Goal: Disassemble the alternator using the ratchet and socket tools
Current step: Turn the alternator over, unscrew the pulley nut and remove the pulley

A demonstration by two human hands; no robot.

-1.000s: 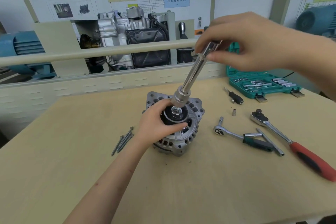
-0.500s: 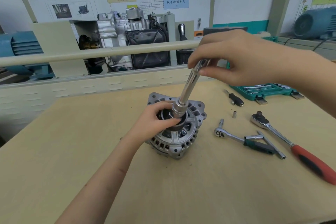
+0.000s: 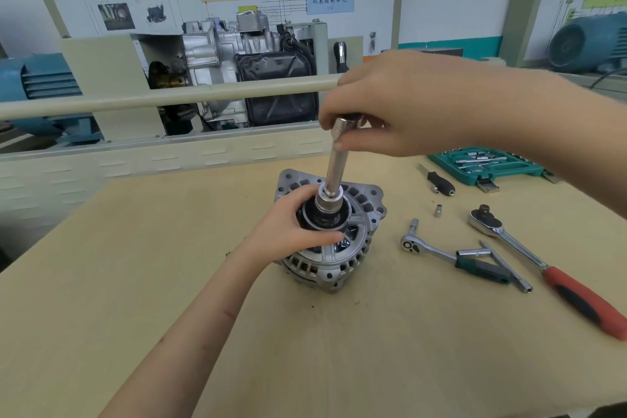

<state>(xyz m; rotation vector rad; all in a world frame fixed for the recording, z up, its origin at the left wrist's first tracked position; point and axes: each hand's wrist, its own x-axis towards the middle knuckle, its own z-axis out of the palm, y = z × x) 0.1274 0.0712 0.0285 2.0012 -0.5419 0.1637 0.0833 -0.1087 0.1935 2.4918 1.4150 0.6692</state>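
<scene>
A silver alternator (image 3: 353, 244) stands on the wooden table (image 3: 135, 282) with its black pulley (image 3: 325, 219) facing up. My left hand (image 3: 291, 231) grips the pulley from the left side. A chrome extension bar (image 3: 336, 163) with a socket (image 3: 328, 202) at its lower end stands almost upright, the socket seated on the pulley's centre. My right hand (image 3: 417, 105) pinches the top end of the bar between thumb and fingers.
To the right lie a green-handled ratchet (image 3: 451, 256), a thin T-bar (image 3: 505, 266), a red-handled ratchet (image 3: 549, 268), a small loose socket (image 3: 437, 210) and a black bit driver (image 3: 439, 181). An open green socket case (image 3: 488, 164) sits at the back right. A beige rail (image 3: 163, 100) runs behind.
The socket has come down from just above the pulley nut onto it, and the bar has swung from tilted to nearly upright. My right hand dropped lower with it.
</scene>
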